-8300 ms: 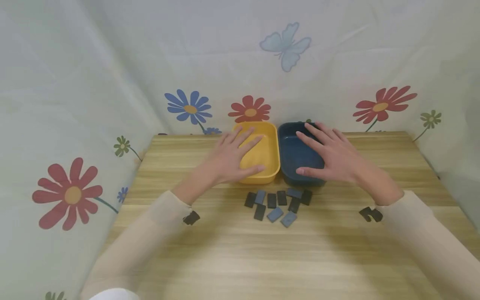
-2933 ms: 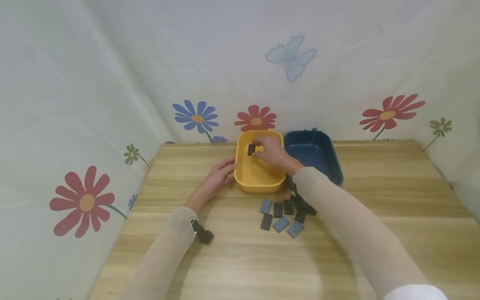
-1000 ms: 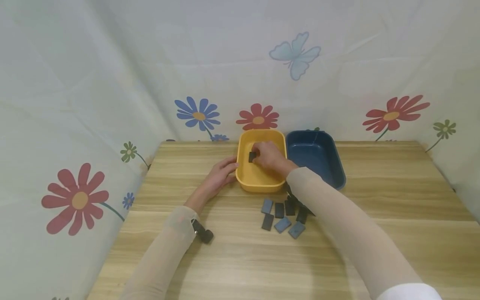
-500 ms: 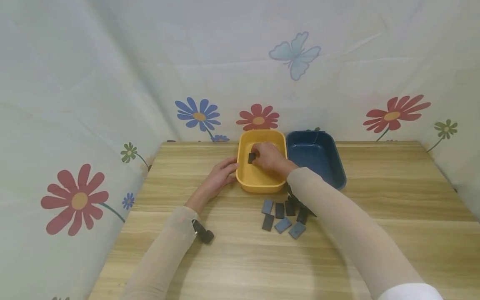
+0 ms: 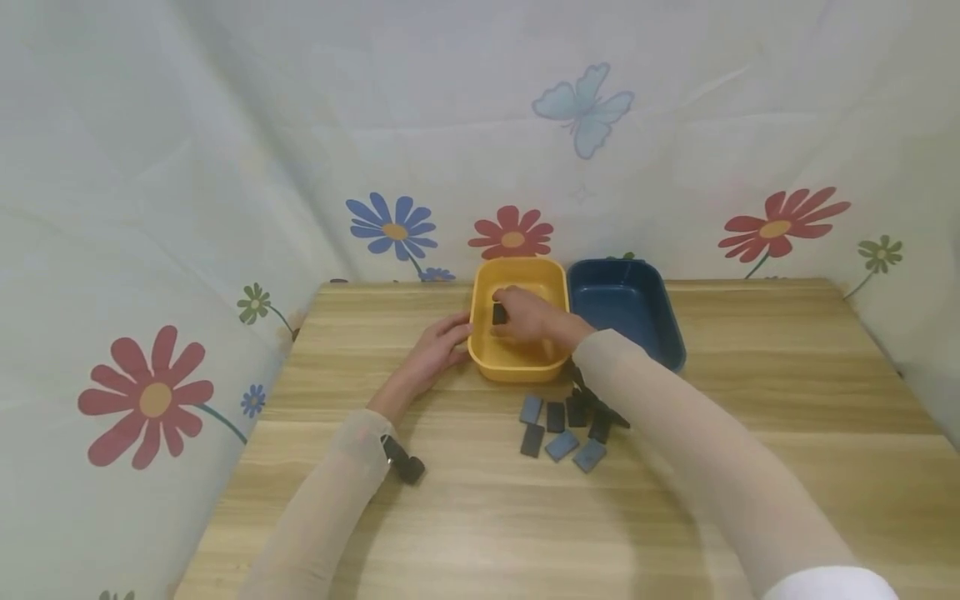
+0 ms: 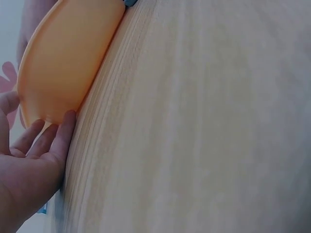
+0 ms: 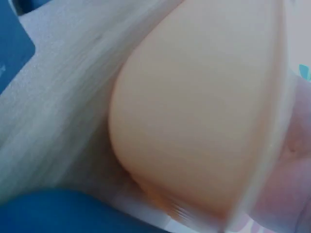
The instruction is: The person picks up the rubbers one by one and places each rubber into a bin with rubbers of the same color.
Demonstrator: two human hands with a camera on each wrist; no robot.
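My right hand (image 5: 531, 317) reaches inside the yellow bin (image 5: 517, 372). Its thumb and fingers are spread on either side of a small black rectangular tile (image 5: 499, 314), which sits in the bin. My left hand (image 5: 433, 354) touches the bin's left side with relaxed fingers; in the left wrist view its fingertips (image 6: 68, 121) rest against the wall. More tiles, some black (image 5: 555, 417) and some blue-grey (image 5: 562, 446), lie on the table in front of the bins. The right wrist view shows the bin's outer wall (image 7: 194, 107), with the fingers hidden behind it.
A dark blue bin (image 5: 677, 346) stands right beside the yellow one, partly covered by the right forearm. The wooden table (image 5: 480, 533) ends at a flowered cloth backdrop (image 5: 660, 100). Black wrist cameras (image 5: 405, 462) hang at both wrists.
A black tile has gone from the table into the yellow bin. Pinched by the right hand half a second ago, it now sits between spread fingers. The left hand stays at the bin's side.
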